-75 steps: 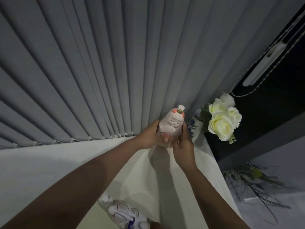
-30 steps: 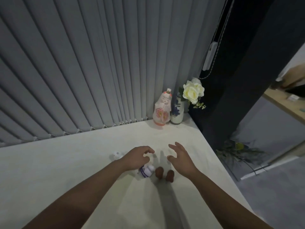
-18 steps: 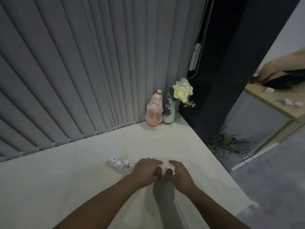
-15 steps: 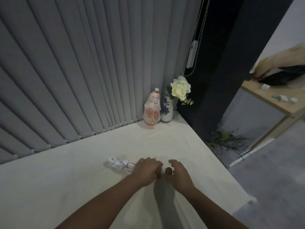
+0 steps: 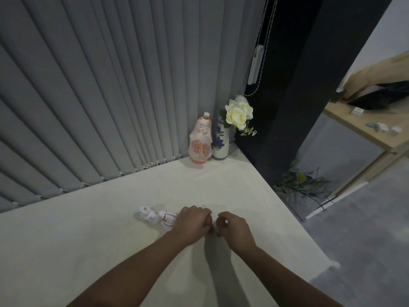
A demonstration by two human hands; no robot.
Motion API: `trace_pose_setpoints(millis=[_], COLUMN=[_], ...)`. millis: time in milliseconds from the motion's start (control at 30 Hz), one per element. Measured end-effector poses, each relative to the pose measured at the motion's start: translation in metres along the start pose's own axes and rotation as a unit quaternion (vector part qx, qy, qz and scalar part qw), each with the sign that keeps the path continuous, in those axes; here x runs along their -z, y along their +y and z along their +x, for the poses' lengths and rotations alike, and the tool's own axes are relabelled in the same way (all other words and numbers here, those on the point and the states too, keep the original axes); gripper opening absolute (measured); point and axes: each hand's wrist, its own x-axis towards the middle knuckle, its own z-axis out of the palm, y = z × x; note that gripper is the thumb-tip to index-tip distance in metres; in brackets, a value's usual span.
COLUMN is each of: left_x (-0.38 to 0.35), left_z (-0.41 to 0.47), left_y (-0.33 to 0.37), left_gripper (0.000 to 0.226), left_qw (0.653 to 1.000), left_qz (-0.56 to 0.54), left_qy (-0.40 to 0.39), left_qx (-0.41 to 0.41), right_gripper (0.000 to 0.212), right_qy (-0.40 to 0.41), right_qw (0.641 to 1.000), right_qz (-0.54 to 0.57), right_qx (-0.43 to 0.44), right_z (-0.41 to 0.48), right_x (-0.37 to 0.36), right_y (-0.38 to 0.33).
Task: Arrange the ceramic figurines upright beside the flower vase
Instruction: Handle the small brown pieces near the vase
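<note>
A pink-and-white doll figurine [image 5: 199, 142] stands upright at the table's far corner, touching the left side of the blue-patterned white vase [image 5: 220, 144] of white roses [image 5: 238, 111]. A white figurine with red cord [image 5: 155, 218] lies on its side on the table [image 5: 110, 251], head pointing left. My left hand [image 5: 192, 222] is closed over its right end, which is hidden. My right hand [image 5: 233, 229] rests just right of it with curled fingers, and I see nothing in it.
Grey vertical blinds [image 5: 110, 96] hang along the table's far edge. The table's right edge [image 5: 294, 220] drops to a grey floor with a dark pillar [image 5: 309, 96]. A wooden desk [image 5: 365, 127] stands far right, with another person's arm above it.
The pink doll was let go beside the vase and both hands came back to the lying white figurine. My left hand has closed on it; in the last half second little has moved.
</note>
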Motion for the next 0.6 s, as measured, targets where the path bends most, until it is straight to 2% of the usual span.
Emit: trace_pose_setpoints(millis=[167, 300, 500, 600], left_x=[0.006, 0.010, 0.012, 0.010], left_z=[0.006, 0.019, 0.048, 0.059], left_y=[0.011, 0.027, 0.063, 0.081], left_gripper=[0.019, 0.029, 0.027, 0.027], left_qw=[0.997, 0.992, 0.980, 0.974], left_qz=[-0.045, -0.051, -0.068, -0.075], left_qy=[0.031, 0.052, 0.105, 0.105], left_qx=[0.056, 0.102, 0.155, 0.186], right_gripper=[0.021, 0.021, 0.020, 0.023], right_qy=[-0.011, -0.032, -0.067, -0.091], right_qw=[1.000, 0.997, 0.990, 0.986], right_qz=[0.005, -0.004, -0.014, -0.031], right_qx=[0.028, 0.065, 0.125, 0.136], right_z=[0.016, 0.036, 0.066, 0.080], right_x=[0.018, 0.047, 0.095, 0.115], right_y=[0.007, 0.013, 0.026, 0.040])
